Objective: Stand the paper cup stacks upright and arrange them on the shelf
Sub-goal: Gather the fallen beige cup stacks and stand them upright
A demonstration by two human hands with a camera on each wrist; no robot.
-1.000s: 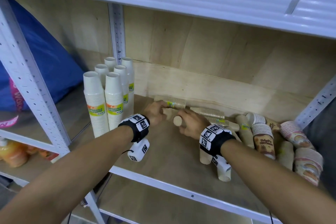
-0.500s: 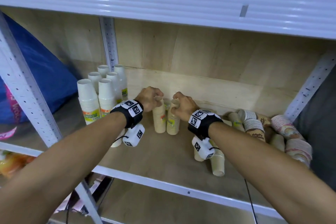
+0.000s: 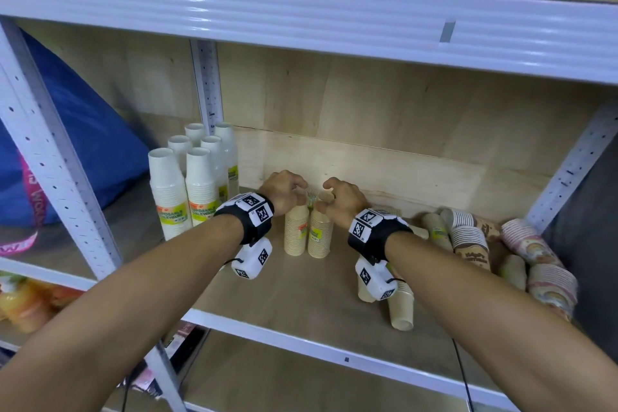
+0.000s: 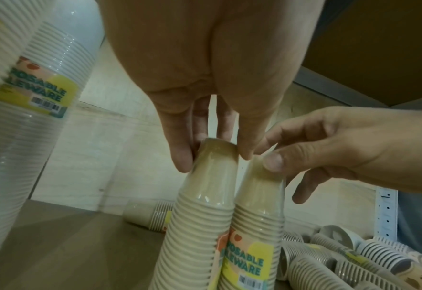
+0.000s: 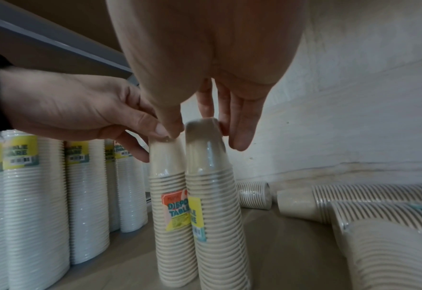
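Observation:
Two beige paper cup stacks stand upside down, side by side, mid-shelf: the left stack (image 3: 296,231) (image 4: 200,215) (image 5: 170,176) and the right stack (image 3: 320,234) (image 4: 257,206) (image 5: 215,186). My left hand (image 3: 287,192) (image 4: 215,155) pinches the top of the left stack between thumb and fingers. My right hand (image 3: 341,201) (image 5: 205,133) pinches the top of the right stack likewise. Several white cup stacks (image 3: 170,191) stand upright at the left. More beige and printed stacks (image 3: 468,234) lie on their sides at the right.
The wooden shelf board (image 3: 301,298) has a white front rail (image 3: 301,341). Two beige stacks (image 3: 401,308) lie near the front under my right wrist. A white upper beam (image 3: 301,17) hangs close overhead. A perforated post (image 3: 207,84) stands behind the white stacks.
A second ago both beige stacks lay flat in my hands. They have been tipped upright and set down side by side, and my fingers now hold only their tops.

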